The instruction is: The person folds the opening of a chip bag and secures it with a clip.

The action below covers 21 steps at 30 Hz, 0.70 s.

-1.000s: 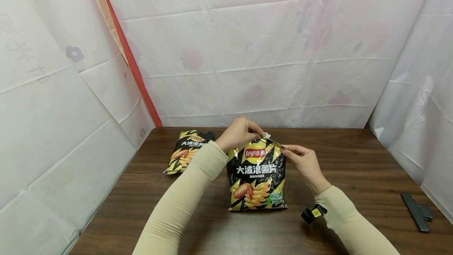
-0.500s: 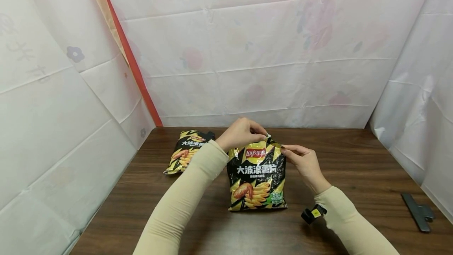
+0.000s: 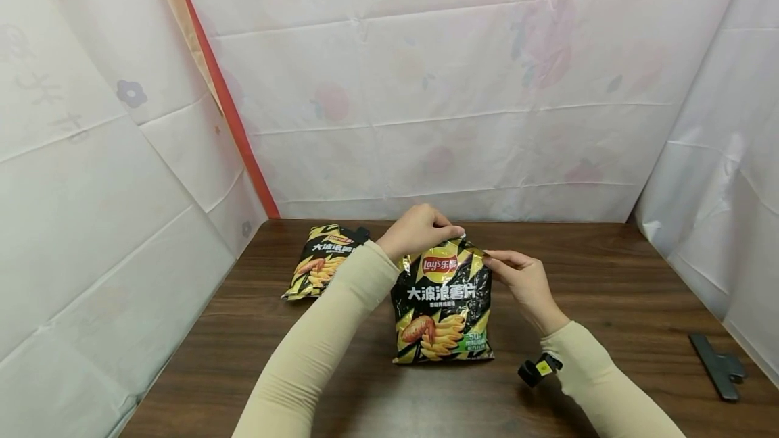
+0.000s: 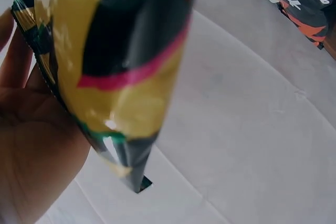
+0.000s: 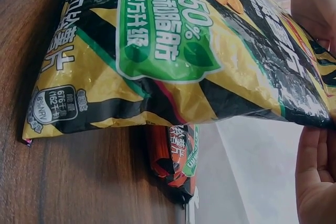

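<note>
A yellow and black chip bag (image 3: pixel 441 303) stands upright in the middle of the table, its printed front toward me in the head view. My left hand (image 3: pixel 420 232) pinches its top edge, fingers mostly behind the foil. At the bag's upper right corner, my right hand (image 3: pixel 525 282) pinches the foil between thumb and fingers. The left wrist view has the left palm (image 4: pixel 37 145) beside the bag's side, close up and blurred. In the right wrist view the bag's lower front (image 5: pixel 168 30) leans over the table.
Another yellow and black chip bag (image 3: pixel 318 265) lies at the back left, a black clip (image 3: pixel 359 233) at its top. A dark clip (image 3: pixel 718 363) lies near the right edge. Behind the held bag is a red-orange chip bag (image 5: pixel 170 156). White cloth (image 3: pixel 426 86) walls the table.
My left hand has slid slightly right along the bag's top edge, and the strip of foil there has folded out of sight. The right hand and the bag's base have stayed put.
</note>
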{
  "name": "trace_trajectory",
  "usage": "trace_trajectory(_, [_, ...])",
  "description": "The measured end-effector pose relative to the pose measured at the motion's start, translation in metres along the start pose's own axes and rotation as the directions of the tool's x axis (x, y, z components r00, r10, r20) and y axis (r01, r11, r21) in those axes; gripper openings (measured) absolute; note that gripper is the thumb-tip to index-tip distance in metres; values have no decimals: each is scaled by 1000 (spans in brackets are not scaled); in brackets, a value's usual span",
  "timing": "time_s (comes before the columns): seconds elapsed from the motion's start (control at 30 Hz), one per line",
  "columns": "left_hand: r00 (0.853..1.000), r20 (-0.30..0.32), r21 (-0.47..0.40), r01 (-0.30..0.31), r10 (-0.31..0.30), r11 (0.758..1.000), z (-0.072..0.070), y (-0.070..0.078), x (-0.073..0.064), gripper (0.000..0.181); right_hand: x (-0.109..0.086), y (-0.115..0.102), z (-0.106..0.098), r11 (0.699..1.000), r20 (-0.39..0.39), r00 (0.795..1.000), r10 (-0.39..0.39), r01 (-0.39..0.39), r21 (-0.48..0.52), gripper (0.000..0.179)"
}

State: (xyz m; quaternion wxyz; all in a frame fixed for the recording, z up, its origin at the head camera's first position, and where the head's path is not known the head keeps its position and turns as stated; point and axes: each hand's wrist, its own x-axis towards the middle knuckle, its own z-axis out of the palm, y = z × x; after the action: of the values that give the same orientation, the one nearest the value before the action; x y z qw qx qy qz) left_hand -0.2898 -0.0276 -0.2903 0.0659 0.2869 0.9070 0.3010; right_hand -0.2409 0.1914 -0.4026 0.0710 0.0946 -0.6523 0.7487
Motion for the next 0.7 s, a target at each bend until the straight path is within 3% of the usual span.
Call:
trace_trajectory(0.33, [999,42,42,-14,12,999,-2,-2,-1,26,0,0,-2,1000,1,1000,-4,4,26,19])
trace_trajectory(0.7, [999,43,50,-2,-1,999,-1,-2,-1,18,0,-2,-4,1000,50,999,-10,10,-3,30])
